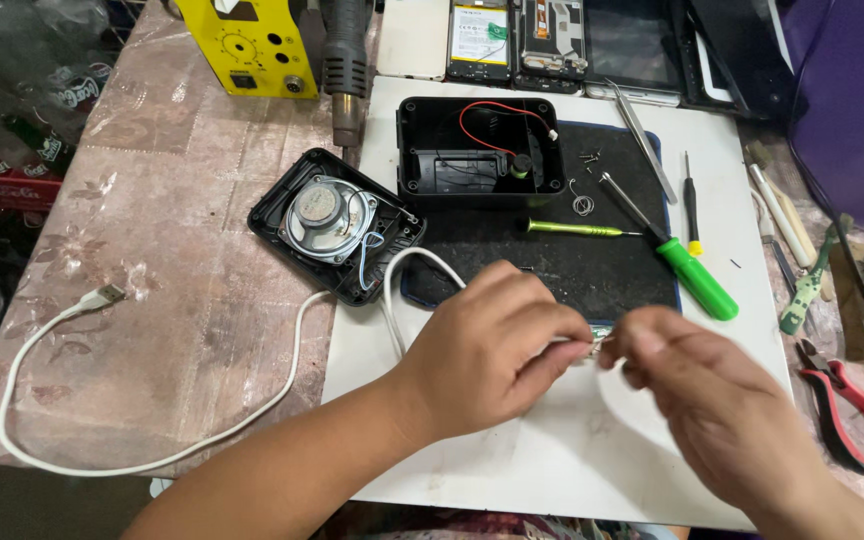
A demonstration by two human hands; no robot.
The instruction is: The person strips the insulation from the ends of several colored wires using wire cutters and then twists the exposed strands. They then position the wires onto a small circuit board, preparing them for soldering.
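Observation:
My left hand (492, 345) pinches one end of a white cable (132, 440) near the middle of a white board (552, 460). My right hand (702, 385) meets it fingertip to fingertip, gripping a small metal part at the cable's tip; the part is mostly hidden. The cable loops back past a black speaker half-shell (337, 225) and runs left across the table to a loose plug (107, 295). Behind the hands lie a black mat (572, 265) and an open black case (480, 150) with red wire inside.
A green-handled screwdriver (687, 270), a thin green driver (572, 229), tweezers (642, 135) and small screws lie on the mat. Red pliers (852, 405) sit at right. A yellow device (252, 45), a heat gun (347, 70) and opened phones (517, 40) stand behind.

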